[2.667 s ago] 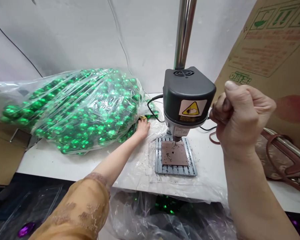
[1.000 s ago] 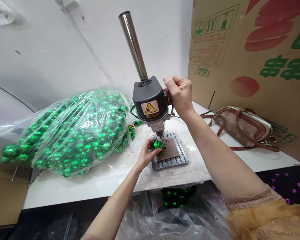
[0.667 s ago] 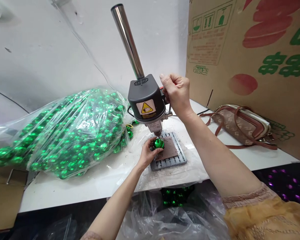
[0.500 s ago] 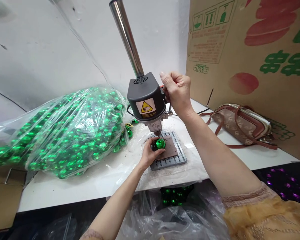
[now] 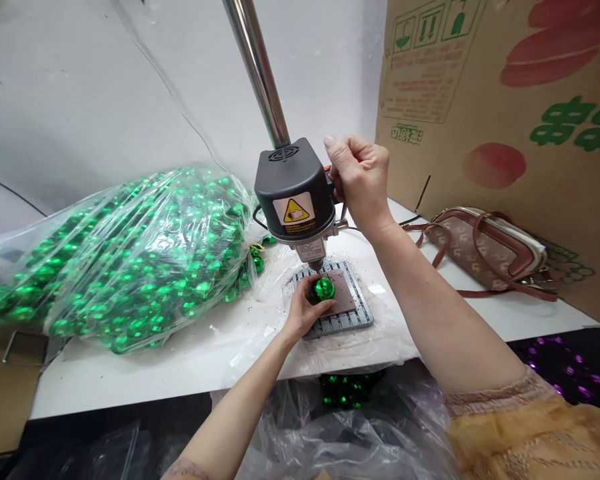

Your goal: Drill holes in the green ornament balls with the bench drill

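Observation:
A small bench drill (image 5: 295, 193) with a dark grey head stands on a chrome column on the white table (image 5: 145, 363). My left hand (image 5: 304, 310) is closed around a shiny green ball (image 5: 323, 289), holding it on the brown pad of the grey ribbed base (image 5: 347, 319), right under the drill tip. My right hand (image 5: 361, 179) is closed on the drill's feed lever at the right side of the head; the lever itself is mostly hidden by my fingers.
A large clear bag of green balls (image 5: 120, 257) lies left of the drill. A brown handbag (image 5: 490, 250) rests at the right, in front of a big cardboard box (image 5: 505, 107). More green balls (image 5: 343, 392) sit in a plastic bag below the table edge.
My left hand left the bag with a green ball and brought it under the drill tip. My right hand moved in from the foreground onto the lever beside the drill head.

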The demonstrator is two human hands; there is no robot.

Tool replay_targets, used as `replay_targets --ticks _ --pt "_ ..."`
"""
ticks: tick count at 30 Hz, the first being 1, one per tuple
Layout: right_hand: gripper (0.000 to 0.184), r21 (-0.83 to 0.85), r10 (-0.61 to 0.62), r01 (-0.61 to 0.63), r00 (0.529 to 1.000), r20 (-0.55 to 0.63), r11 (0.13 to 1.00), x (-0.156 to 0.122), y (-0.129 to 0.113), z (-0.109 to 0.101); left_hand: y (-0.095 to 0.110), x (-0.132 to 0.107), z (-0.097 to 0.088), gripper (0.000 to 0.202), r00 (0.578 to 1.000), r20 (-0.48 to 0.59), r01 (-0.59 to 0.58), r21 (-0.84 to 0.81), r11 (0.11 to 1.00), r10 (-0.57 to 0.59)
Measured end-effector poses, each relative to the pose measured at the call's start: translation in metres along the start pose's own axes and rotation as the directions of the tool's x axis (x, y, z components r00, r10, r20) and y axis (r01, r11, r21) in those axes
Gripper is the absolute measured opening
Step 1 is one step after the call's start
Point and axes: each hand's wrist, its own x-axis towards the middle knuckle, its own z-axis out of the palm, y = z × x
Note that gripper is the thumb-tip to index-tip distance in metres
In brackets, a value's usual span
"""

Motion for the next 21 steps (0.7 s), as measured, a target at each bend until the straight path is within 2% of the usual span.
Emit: replay_targets --ticks 4,9,12,17,21 --pt "0.052 -0.022 0.022 -0.022 1.000 -0.002 1.000 -0.001 -0.001 0.000 -0.009 0.001 0.004 0.063 1.000 0.017 -0.001 0.001 1.000 0.001" --pt "0.050 -0.072 0.157 -0.154 0.987 0.040 0.985 0.001 -0.002 -0.004 -0.017 0.001 0.005 0.062 0.998 0.030 -0.052 0.008 0.999 0.052" --pt "0.052 -0.053 0.189 -0.186 0.981 0.053 0.981 0.001 -0.005 -0.004 -0.015 0.000 0.005 0.061 0.995 0.042 -0.096 0.042 0.995 0.094" --pt "0.055 0.036 0.150 -0.150 0.989 0.017 0.988 -0.016 -0.022 -0.004 -0.016 -0.001 0.006 0.061 0.993 0.028 -0.117 0.076 0.990 0.115" --pt "0.052 0.042 0.003 -0.003 1.000 0.004 0.999 -0.041 -0.031 -0.010 -0.021 -0.001 0.008 0.058 0.990 0.021 -0.144 0.085 0.986 0.142"
